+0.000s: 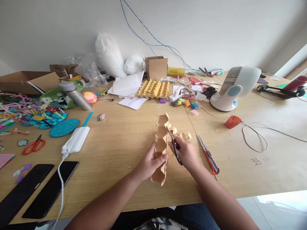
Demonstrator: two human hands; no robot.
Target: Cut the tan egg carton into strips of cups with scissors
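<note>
Clock directions are taken from the middle of the carton strip, which stands near the desk edge with its long side toward 12 o'clock; the left hand has its fingers curled round the strip's lower part, thumb across the 3 o'clock edge; the right hand, at 3 o'clock, has its fingers bent round the handles of the scissors, blades at the strip's edge toward 1 o'clock, though their gap is too small to judge. That thumb lies on the same edge as the blades, so a slip toward 6 o'clock could nick it; too tight a squeeze could crease the moulded pulp, and a twisted cut could tear it. Trimmed scraps lie just beyond the right hand, toward 2 o'clock; farther out at 3 o'clock, the utility knife seems to have its blade out, so an outward sweep could catch it.
</note>
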